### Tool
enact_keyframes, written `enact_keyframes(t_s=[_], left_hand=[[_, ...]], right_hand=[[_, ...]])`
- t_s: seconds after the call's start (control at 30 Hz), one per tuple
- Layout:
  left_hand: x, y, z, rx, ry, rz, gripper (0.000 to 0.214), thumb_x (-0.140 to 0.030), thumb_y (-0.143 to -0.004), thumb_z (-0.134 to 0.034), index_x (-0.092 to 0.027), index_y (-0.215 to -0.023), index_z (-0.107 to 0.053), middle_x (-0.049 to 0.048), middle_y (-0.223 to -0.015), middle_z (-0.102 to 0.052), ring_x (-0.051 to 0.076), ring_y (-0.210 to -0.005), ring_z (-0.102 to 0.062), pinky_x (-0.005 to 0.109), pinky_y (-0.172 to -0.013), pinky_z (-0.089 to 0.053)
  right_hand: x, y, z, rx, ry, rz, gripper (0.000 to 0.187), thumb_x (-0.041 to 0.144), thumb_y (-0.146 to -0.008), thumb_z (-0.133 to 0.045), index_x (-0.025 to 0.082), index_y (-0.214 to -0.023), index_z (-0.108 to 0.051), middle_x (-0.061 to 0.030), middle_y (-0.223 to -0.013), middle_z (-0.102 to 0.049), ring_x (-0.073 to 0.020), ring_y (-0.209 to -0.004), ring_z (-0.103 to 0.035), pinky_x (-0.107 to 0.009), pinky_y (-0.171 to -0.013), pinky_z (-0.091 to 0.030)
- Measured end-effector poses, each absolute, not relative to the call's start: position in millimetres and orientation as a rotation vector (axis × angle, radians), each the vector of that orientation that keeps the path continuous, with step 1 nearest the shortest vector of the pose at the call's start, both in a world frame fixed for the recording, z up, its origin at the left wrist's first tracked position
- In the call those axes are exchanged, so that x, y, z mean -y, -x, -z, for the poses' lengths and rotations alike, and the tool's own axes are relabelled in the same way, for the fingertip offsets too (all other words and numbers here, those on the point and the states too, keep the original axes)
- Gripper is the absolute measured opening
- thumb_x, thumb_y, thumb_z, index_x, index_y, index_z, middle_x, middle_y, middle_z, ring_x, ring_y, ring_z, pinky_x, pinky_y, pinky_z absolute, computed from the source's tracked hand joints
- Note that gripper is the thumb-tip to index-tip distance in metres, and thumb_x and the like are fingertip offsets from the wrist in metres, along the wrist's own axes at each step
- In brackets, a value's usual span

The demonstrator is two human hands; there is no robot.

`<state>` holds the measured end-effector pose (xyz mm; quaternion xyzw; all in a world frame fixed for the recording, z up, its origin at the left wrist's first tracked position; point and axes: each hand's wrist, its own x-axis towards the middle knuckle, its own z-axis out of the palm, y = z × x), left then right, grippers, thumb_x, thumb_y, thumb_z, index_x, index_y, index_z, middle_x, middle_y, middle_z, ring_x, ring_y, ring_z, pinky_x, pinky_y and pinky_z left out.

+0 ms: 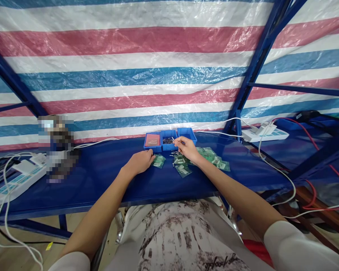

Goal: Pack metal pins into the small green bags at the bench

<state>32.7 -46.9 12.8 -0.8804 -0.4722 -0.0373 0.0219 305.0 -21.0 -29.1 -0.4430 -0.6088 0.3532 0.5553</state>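
My left hand (139, 162), loosely curled, gripped the edge of a green packet (159, 160) to steady it on the bench (101, 169), while my right hand (188, 148) pinched what looked like a thin pin (175, 142) beside the middle blue bin (168, 140), the packet pile (211, 156) close by.

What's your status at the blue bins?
Left hand down on small green bag. Right hand pinched at middle bin, grip too small to tell. More bags beside it, nothing blocking.
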Motion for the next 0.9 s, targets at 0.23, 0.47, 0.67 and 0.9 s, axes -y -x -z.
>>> enact_keyframes(t_s=[0.23, 0.47, 0.67, 0.9], left_hand=[[48.9, -34.8, -15.2, 1.367, 2.795, 0.262, 0.052, -0.069, -0.107, -0.043, -0.026, -0.131, -0.060, 0.0101, -0.117, -0.072, 0.032, -0.110, -0.071, 0.037, -0.084, -0.055], [49.1, -32.4, -11.6, 1.161, 2.919, 0.403, 0.059, -0.070, -0.104, -0.049, -0.027, -0.143, -0.058, 0.0122, -0.136, -0.059, 0.032, -0.117, -0.066, 0.039, -0.091, -0.056], [42.8, -30.1, -7.7, 1.116, 2.995, 0.399, 0.054, -0.070, -0.100, -0.059, -0.025, -0.130, -0.065, 0.0102, -0.133, -0.062, 0.031, -0.118, -0.065, 0.039, -0.096, -0.053], [41.0, -28.9, -6.5, 1.163, 3.014, 0.389, 0.050, -0.067, -0.101, -0.060, -0.024, -0.127, -0.063, 0.0102, -0.130, -0.064, 0.032, -0.116, -0.065, 0.039, -0.096, -0.051]], right_hand=[[18.3, -306.3, 31.9, 1.454, 1.029, -0.834, 0.046, 0.067, -0.087, -0.071, 0.021, -0.092, -0.072, -0.0041, -0.084, -0.067, -0.0126, -0.053, -0.052, -0.026, -0.044, -0.039], [16.6, -307.0, 35.0, 1.447, 1.032, -0.840, 0.045, 0.067, -0.088, -0.071, 0.022, -0.092, -0.072, -0.0042, -0.085, -0.068, -0.0129, -0.054, -0.052, -0.026, -0.044, -0.038], [17.1, -306.8, 33.7, 1.434, 1.031, -0.848, 0.046, 0.068, -0.086, -0.072, 0.022, -0.091, -0.072, -0.0039, -0.084, -0.068, -0.0126, -0.053, -0.052, -0.026, -0.044, -0.038], [19.7, -306.1, 31.2, 1.433, 1.017, -0.864, 0.047, 0.068, -0.085, -0.074, 0.021, -0.091, -0.072, -0.0037, -0.083, -0.067, -0.0126, -0.053, -0.052, -0.026, -0.044, -0.037]])
